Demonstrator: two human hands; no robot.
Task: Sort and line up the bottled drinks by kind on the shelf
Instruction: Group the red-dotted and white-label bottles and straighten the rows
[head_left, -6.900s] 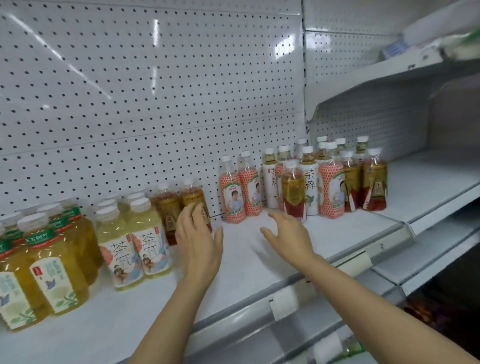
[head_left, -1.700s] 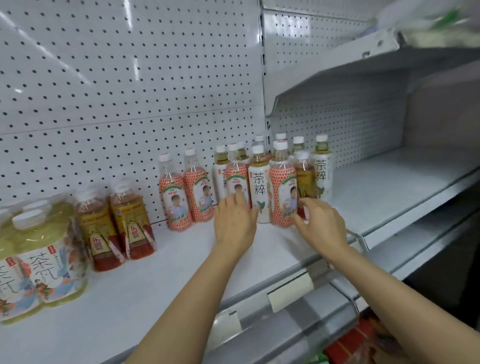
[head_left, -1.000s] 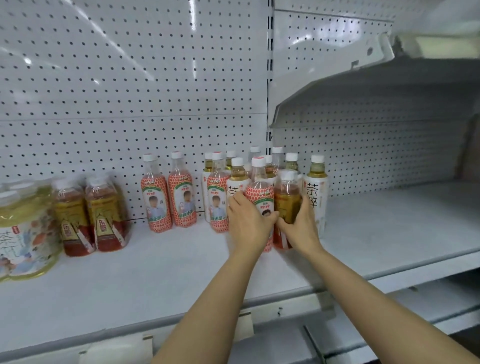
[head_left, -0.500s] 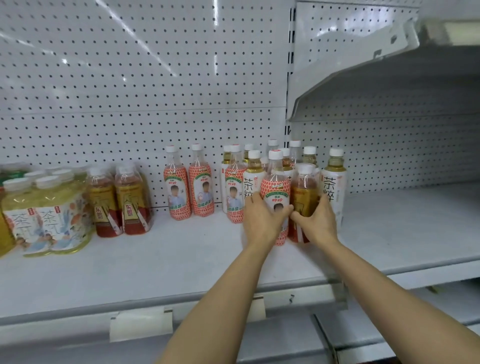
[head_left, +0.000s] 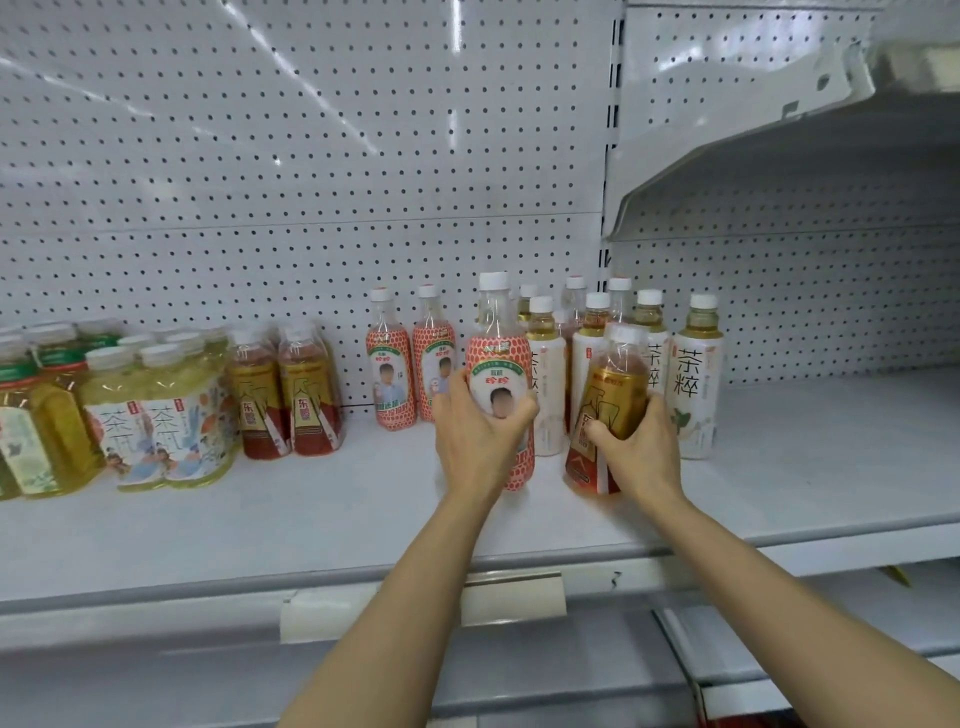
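1. Fingers of your left hand (head_left: 480, 434) were wrapped round the red-patterned bottle (head_left: 501, 364), thumb across the front of the label; your right hand (head_left: 636, 447) was closed on the amber tea bottle (head_left: 610, 384), which leaned left at the neck.
2. Both bottles sat at the front of the mixed cluster, the red-patterned one in front of the white-label tea bottles (head_left: 693, 384), the amber one just to its right. I could not tell whether either base had cleared the shelf (head_left: 311, 519).
3. Your grips sat low on the bodies. For a carry, that left the tops free to swing, so a hold nearer the middle would probably have served better.
4. The tilted amber bottle was close to the white-label ones behind it; drawing it straight toward you before turning left would likely have spared them a knock.
5. The likely homes were plain: two red-patterned bottles (head_left: 413, 364) stood against the pegboard just to the left, and two amber tea bottles (head_left: 285, 400) stood further left, beside the yellow tea bottles (head_left: 156, 410).
6. Setting each one down in front of its own pair, label outward, seemed the tidy finish.
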